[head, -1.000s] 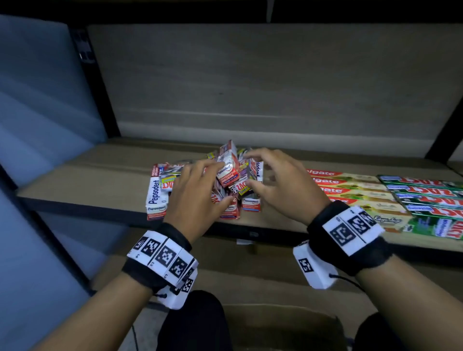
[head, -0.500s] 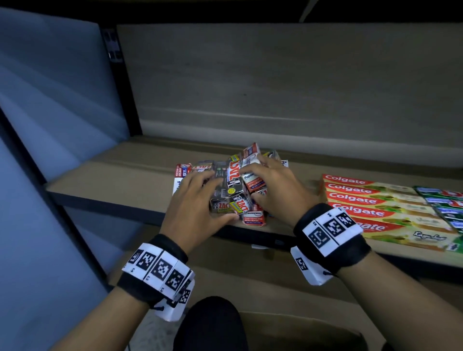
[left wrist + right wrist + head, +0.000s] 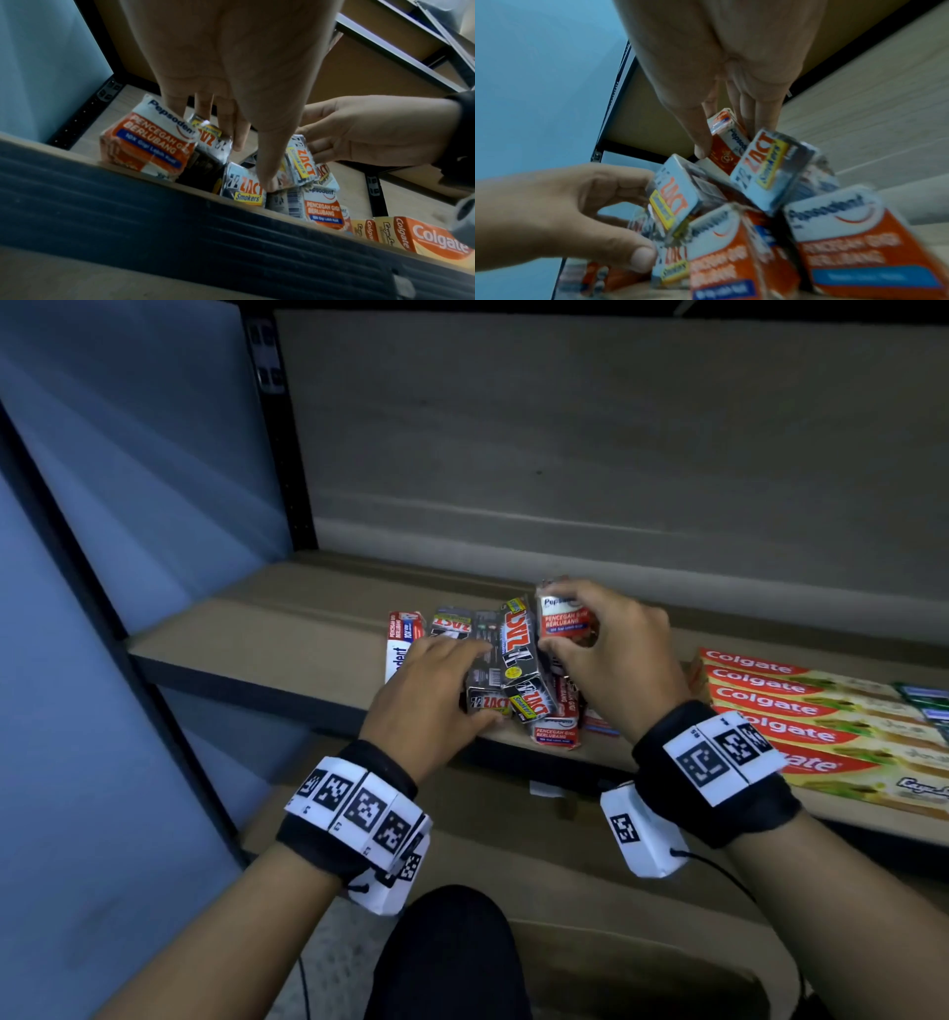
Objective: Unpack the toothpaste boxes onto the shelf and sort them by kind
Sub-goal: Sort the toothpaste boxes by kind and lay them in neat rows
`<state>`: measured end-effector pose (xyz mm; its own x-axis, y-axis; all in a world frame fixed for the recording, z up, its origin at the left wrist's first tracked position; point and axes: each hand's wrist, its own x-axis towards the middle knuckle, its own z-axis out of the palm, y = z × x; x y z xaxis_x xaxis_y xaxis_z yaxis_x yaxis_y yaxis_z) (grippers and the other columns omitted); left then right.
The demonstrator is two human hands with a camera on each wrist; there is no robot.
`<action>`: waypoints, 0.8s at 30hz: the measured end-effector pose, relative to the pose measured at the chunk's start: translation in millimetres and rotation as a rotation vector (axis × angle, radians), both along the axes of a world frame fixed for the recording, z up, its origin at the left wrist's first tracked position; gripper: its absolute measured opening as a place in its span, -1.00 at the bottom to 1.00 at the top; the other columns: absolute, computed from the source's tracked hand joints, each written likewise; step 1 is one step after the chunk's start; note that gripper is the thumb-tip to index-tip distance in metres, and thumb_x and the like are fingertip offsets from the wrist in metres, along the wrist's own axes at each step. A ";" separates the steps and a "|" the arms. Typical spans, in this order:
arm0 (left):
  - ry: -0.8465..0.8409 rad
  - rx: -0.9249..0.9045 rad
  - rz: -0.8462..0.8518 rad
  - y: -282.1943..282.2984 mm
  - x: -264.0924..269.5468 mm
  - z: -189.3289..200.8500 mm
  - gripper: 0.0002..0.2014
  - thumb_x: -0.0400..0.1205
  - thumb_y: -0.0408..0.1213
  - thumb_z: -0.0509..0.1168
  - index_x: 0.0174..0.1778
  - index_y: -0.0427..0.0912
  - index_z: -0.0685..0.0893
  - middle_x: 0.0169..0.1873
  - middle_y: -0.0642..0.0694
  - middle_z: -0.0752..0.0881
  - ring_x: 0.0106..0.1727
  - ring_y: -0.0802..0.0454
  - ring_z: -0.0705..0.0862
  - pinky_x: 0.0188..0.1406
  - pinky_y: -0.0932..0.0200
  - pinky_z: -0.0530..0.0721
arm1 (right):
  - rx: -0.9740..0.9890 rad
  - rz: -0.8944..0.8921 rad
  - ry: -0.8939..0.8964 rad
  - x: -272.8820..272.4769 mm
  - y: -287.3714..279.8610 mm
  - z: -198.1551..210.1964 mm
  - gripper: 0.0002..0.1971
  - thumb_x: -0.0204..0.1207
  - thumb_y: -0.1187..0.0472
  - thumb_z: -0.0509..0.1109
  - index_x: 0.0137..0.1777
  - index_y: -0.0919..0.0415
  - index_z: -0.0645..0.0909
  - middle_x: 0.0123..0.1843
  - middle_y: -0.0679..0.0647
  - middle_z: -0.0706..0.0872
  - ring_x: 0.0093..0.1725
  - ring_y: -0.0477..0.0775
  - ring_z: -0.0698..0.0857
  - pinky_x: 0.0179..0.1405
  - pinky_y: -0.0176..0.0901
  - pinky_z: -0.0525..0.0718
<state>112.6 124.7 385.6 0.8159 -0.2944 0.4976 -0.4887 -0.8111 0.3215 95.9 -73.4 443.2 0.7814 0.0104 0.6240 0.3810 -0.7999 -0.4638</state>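
Observation:
A jumbled pile of small toothpaste boxes lies at the shelf's (image 3: 246,629) front edge: black Zact boxes (image 3: 516,642) and red-and-white Pepsodent boxes (image 3: 554,731). My left hand (image 3: 429,693) curls over the pile's left side, thumb and fingers round a Zact box (image 3: 673,200), thumb on its front end (image 3: 244,187). My right hand (image 3: 613,660) pinches one small Pepsodent box (image 3: 562,618) at the top of the pile, thumb on one face and fingers behind (image 3: 727,135). Other boxes under both hands are partly hidden.
A longer Pepsodent box (image 3: 403,636) lies left of the pile. Long Colgate boxes (image 3: 801,711) lie side by side to the right, with green boxes (image 3: 924,706) beyond them. A black upright post (image 3: 280,433) stands at the left rear. An open cardboard carton (image 3: 642,963) sits below.
Both hands have closed in on the pile. The right hand has picked one Pepsodent box off the top and the left hand has closed on the Zact boxes. The camera has turned left.

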 end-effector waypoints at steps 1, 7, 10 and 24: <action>0.011 -0.010 -0.005 1.6 1.6 -0.3 -0.27 0.40 0.02 0.58 0.49 0.05 0.48 0.35 0.09 0.61 0.48 0.06 0.40 0.35 -0.05 0.59 | 0.012 -0.005 -0.016 0.6 3.8 2.5 -0.58 0.38 0.19 0.64 0.22 -0.09 0.70 0.08 -0.17 0.81 0.05 -0.22 0.73 0.14 -0.60 0.52; -0.013 -0.162 -0.051 13.1 7.4 -5.0 -0.21 0.41 -0.27 0.56 0.57 -0.05 0.40 0.44 -0.02 0.55 0.47 0.00 0.48 0.45 0.04 0.49 | 0.087 0.051 -0.078 -2.5 34.7 20.4 -0.58 0.34 0.21 0.66 0.19 -0.05 0.70 0.02 -0.14 0.79 0.00 -0.17 0.73 0.06 -0.38 0.65; -0.015 -0.346 -0.003 23.2 3.8 -6.8 -0.09 0.43 -0.22 0.57 0.66 -0.10 0.24 0.49 -0.10 0.47 0.52 0.00 0.42 0.50 0.14 0.41 | 0.090 0.098 -0.066 -2.1 56.1 19.8 -0.58 0.33 0.24 0.65 0.17 -0.07 0.70 0.01 -0.15 0.79 -0.01 -0.18 0.72 0.06 -0.27 0.71; 0.014 -0.346 -0.025 80.5 -4.2 -0.3 -0.44 0.49 -0.29 0.44 0.40 0.16 0.53 0.17 0.12 0.67 0.20 0.14 0.62 0.17 0.11 0.64 | -0.309 0.084 -0.033 -4.1 129.9 -19.1 -0.64 0.36 0.07 0.58 0.16 -0.14 0.66 0.03 -0.06 0.82 0.03 0.12 0.79 0.14 0.15 0.64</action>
